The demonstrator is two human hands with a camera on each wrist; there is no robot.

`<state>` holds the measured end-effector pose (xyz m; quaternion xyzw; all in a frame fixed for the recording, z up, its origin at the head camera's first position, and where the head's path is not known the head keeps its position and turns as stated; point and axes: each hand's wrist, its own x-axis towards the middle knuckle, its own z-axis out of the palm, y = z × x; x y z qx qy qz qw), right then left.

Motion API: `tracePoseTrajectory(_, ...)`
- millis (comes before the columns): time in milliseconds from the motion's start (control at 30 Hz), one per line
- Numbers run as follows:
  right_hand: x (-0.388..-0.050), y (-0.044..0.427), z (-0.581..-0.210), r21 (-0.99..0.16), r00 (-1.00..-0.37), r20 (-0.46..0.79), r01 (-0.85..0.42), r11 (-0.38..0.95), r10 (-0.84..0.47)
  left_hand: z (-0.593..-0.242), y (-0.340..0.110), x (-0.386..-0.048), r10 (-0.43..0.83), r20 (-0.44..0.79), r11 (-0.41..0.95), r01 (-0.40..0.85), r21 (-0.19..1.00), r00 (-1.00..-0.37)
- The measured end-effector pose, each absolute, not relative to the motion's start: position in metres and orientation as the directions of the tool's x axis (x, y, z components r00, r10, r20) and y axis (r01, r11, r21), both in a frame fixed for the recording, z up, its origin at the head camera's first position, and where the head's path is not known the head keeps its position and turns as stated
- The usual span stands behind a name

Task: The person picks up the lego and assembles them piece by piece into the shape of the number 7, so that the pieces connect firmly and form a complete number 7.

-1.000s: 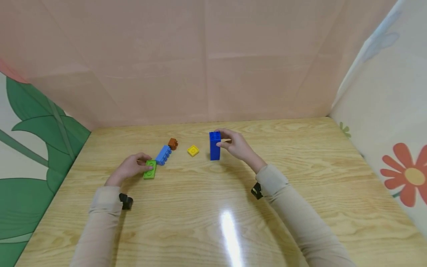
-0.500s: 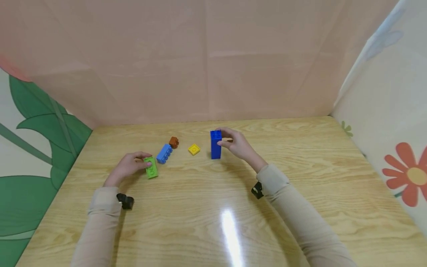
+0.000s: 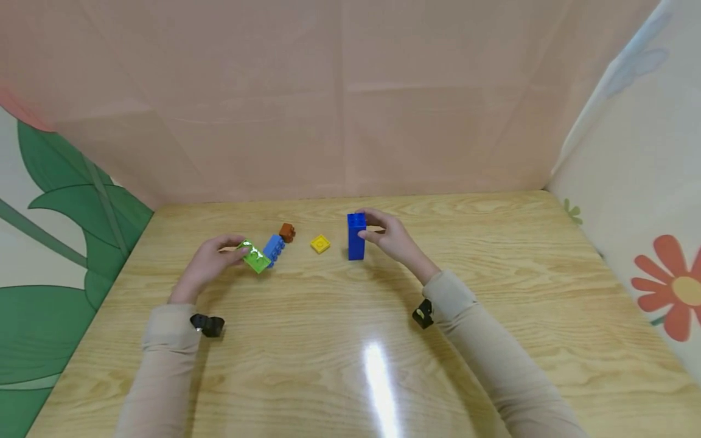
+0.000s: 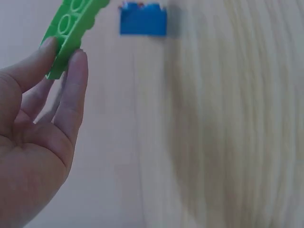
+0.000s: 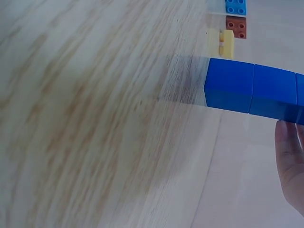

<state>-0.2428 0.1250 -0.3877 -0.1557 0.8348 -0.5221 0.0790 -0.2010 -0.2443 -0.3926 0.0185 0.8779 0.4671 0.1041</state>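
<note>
While the right hand point(image 3: 390, 237) grips the upper part of a dark blue brick tower point(image 3: 356, 237), with the thumb on the near side and fingers reaching round behind, the left hand point(image 3: 210, 261) pinches one end of a lime-green building plate point(image 3: 255, 255) between thumb and fingers. The tower stands upright on the table point(image 3: 306, 340); the plate hangs tilted, seemingly clear of the wood, partly hiding the light blue brick point(image 3: 275, 244) in the head view. The step in hand looks like handling a loose piece with one hand while the other steadies the stack. The plate shows its hollow underside to the head camera, so a next move that puts it studs-up would, I judge, call for turning it over, with the tower held firm meanwhile. All the pieces look like hard plastic. The plate is thin and oblong, with open rings beneath and rounded studs opposite, and catches a glossy highlight. Smooth, flat-sided blocks make up the tower, their seams plain in the right wrist view, and studs cap its top. The light blue brick lies on its side, studs to the right, just beside a small brown brick point(image 3: 287, 232). Near them rests a square yellow piece point(image 3: 320, 244), hollow side up. Streaky pale grain covers the tabletop.
</note>
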Motion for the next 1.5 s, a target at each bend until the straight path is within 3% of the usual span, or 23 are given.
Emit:
tracePoseTrajectory(500, -0.240, 0.125, -0.389, -0.900, -0.939, 0.042, -0.185, 0.395, -0.343, -0.384, -0.199, -0.207, 0.218, -0.070, 0.372, 0.016, 0.928, -0.973)
tracePoseTrajectory(800, -0.239, 0.125, -0.388, -0.909, -0.937, 0.053, -0.188, 0.372, -0.344, -0.374, -0.168, -0.209, 0.171, -0.040, 0.355, 0.024, 0.934, -0.984)
tracePoseTrajectory(1167, -0.239, 0.126, -0.389, -0.909, -0.942, 0.040, -0.173, 0.380, -0.334, -0.367, -0.137, -0.214, 0.143, 0.031, 0.142, 0.052, 0.988, -0.989)
tracePoseTrajectory(1500, -0.240, 0.126, -0.389, -0.919, -0.942, 0.054, -0.177, 0.352, -0.333, -0.364, -0.116, -0.216, 0.116, 0.096, 0.099, 0.108, 0.989, -0.989)
